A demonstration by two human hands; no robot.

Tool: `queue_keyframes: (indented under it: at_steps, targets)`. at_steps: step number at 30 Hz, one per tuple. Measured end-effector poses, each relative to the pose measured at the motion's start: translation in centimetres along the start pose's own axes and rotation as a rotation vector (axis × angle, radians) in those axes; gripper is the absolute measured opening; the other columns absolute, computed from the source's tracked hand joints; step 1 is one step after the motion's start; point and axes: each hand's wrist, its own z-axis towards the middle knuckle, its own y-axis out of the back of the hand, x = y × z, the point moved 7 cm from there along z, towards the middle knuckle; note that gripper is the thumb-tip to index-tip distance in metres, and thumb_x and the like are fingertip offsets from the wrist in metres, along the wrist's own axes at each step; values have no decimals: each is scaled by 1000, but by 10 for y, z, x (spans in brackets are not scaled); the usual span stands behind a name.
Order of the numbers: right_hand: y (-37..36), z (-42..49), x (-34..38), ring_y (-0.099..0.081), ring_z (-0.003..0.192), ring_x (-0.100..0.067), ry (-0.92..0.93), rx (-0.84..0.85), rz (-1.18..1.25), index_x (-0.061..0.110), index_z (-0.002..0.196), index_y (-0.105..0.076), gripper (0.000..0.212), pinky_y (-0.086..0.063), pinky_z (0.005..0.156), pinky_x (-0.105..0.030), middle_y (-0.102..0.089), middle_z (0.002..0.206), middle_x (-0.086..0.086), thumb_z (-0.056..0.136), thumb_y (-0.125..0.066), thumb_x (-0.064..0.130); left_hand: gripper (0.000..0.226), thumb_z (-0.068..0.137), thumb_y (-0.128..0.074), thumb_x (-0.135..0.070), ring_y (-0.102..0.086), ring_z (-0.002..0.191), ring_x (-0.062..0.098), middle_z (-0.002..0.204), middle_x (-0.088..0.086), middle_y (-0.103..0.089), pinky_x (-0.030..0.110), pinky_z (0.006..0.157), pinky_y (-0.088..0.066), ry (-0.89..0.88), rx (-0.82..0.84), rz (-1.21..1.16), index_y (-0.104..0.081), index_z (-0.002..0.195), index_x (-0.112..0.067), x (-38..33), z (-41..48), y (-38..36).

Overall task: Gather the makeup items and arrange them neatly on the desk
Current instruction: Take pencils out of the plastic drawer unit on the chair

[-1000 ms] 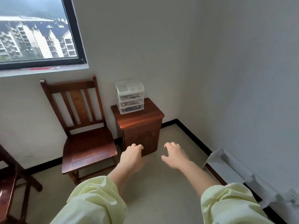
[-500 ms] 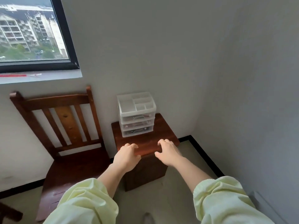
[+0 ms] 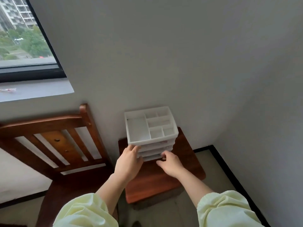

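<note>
Hands: left hand [image 3: 129,161] grips organizer [image 3: 150,126] corner; right hand [image 3: 170,163] at lowest drawer [image 3: 151,157] (grip unclear).
Risk: tilting could slide drawer out.

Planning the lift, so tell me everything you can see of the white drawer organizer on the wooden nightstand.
The drawer organizer looks white plastic: an open top tray of one large and five smaller empty compartments over three shut clear-fronted drawers. It stands upright at the back of the nightstand, by the wall. The left hand grips its front-left corner; the right hand curls fingers at the lowest drawer's front.
</note>
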Motion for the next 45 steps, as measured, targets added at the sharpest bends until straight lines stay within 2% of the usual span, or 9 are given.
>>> queue_keyframes:
  at_steps: [4, 7, 10, 14, 21, 33, 38, 41, 45]
  targets:
    - [-13, 38, 4, -57, 101, -16, -109, 26, 203, 16, 117, -56, 34, -45, 83, -26, -60, 112, 1, 89, -64, 32, 41, 95, -53, -31, -57, 107, 16, 129, -4, -48, 29, 80, -50, -39, -19, 3, -52, 134, -19, 15, 36, 1]
    - [-24, 60, 1, -60, 100, -17, -220, 24, 444, 15, 118, -57, 35, -54, 89, -36, -62, 110, 0, 87, -64, 29, 35, 96, -53, -36, -60, 102, 18, 120, -6, -55, 32, 77, -52, -62, -15, -23, -63, 125, -20, 25, 53, -2]
    - [-35, 75, -1, -63, 98, -19, -330, 28, 697, 12, 119, -57, 33, -57, 72, -30, -64, 109, -4, 88, -64, 23, 26, 95, -55, -37, -63, 91, 18, 102, -8, -62, 34, 72, -52, -55, -24, -87, -73, 108, -24, 36, 66, -5]
    - [-43, 82, -1, -67, 82, -20, -431, 31, 1001, 7, 103, -66, 17, -54, 62, -30, -70, 94, -8, 88, -59, 11, 19, 92, -61, -35, -62, 74, 15, 83, -10, -58, 34, 67, -51, -14, -22, -163, -77, 95, -25, 41, 74, -6]
    - [-54, 79, -2, -57, 67, -20, -546, 24, 1287, 6, 80, -59, 9, -48, 66, -32, -58, 73, -6, 86, -53, 7, 14, 88, -67, -32, -52, 64, 9, 72, -11, -50, 22, 58, -35, 74, -71, -210, -78, 95, -25, 41, 76, -7]
    - [-54, 37, -26, -63, 76, -25, -570, 165, 1268, 4, 91, -63, 19, -48, 67, -34, -66, 75, -10, 88, -52, 20, 22, 88, -68, -31, -58, 68, 16, 79, -2, -58, 30, 65, -48, 119, -112, -195, -76, 103, -17, 35, 77, -5]
    - [-20, 36, -40, -64, 69, -21, -570, 68, 1003, 5, 102, -65, 41, -51, 61, -30, -68, 78, -10, 93, -54, 44, 29, 89, -68, -19, -57, 63, 9, 109, -1, -57, 26, 57, -51, -20, -161, -83, -69, 117, -16, 24, 49, -3]
    - [11, 44, -50, -61, 58, -18, -583, -116, 870, 5, 91, -64, 34, -49, 54, -27, -63, 67, -7, 94, -57, 38, 26, 81, -75, -15, -60, 73, 14, 96, -3, -61, 24, 52, -51, -143, -140, -11, -72, 106, -17, 16, 30, -12]
    - [29, 54, -52, -60, 53, -14, -538, -135, 709, 6, 89, -63, 24, -49, 50, -24, -62, 64, -5, 95, -58, 28, 23, 63, -88, -25, -56, 77, 24, 79, -8, -69, 30, 56, -51, -130, 11, 209, -78, 83, -21, 19, 30, -36]
